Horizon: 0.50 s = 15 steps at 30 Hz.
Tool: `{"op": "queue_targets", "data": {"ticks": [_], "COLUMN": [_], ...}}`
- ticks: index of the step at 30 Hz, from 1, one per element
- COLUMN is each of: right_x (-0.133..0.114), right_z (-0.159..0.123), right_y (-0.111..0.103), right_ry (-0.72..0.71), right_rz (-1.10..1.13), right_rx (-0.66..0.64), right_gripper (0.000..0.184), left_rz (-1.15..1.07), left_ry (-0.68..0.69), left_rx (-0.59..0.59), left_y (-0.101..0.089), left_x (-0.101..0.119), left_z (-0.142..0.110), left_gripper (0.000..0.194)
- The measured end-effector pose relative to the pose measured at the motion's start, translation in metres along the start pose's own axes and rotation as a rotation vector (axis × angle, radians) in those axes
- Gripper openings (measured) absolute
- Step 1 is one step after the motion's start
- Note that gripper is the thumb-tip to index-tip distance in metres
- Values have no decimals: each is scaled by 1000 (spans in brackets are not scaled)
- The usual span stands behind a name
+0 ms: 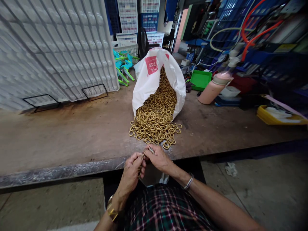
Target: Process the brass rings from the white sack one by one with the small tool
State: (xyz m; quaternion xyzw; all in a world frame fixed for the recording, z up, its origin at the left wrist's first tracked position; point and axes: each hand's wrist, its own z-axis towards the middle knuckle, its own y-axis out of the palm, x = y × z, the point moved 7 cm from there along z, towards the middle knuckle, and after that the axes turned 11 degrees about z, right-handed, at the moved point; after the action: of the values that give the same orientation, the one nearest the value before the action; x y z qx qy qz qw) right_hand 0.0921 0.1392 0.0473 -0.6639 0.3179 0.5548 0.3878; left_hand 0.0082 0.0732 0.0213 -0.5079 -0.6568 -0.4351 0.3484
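Observation:
At the table's front edge my two hands meet. My left hand is closed around several brass-coloured rings, one pinched near the fingertips. My right hand grips a small, thin metal tool, with its tip side against the left fingers; its exact kind is too small to make out. Just beyond them, a heap of brass-coloured rings spills out of a white plastic bag lying on its side, its mouth towards me.
On the brown table, stacked white ribbed trays stand at the left in black wire holders. To the right are a pink bottle, a green tray and a yellow tray. Turquoise-and-green pieces lie behind, near stacked crates.

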Motion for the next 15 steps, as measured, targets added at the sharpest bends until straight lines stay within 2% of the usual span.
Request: {"op": "queue_targets", "data": {"ticks": [6, 10, 15], "right_x": [-3, -13, -8], "right_z": [-1, -5, -14], "right_y": [2, 0, 9], "right_ry": [-21, -107, -123], "right_rz": [21, -298, -674], "right_rx": [-10, 1, -111], "right_gripper": [23, 18, 20], "left_rz": [30, 112, 183], "left_ry": [17, 50, 80], "left_rx": [10, 58, 104], "left_y": [-1, -5, -11], "left_x": [0, 0, 1], "left_z": [-2, -4, -4], "left_gripper": [28, 29, 31]}}
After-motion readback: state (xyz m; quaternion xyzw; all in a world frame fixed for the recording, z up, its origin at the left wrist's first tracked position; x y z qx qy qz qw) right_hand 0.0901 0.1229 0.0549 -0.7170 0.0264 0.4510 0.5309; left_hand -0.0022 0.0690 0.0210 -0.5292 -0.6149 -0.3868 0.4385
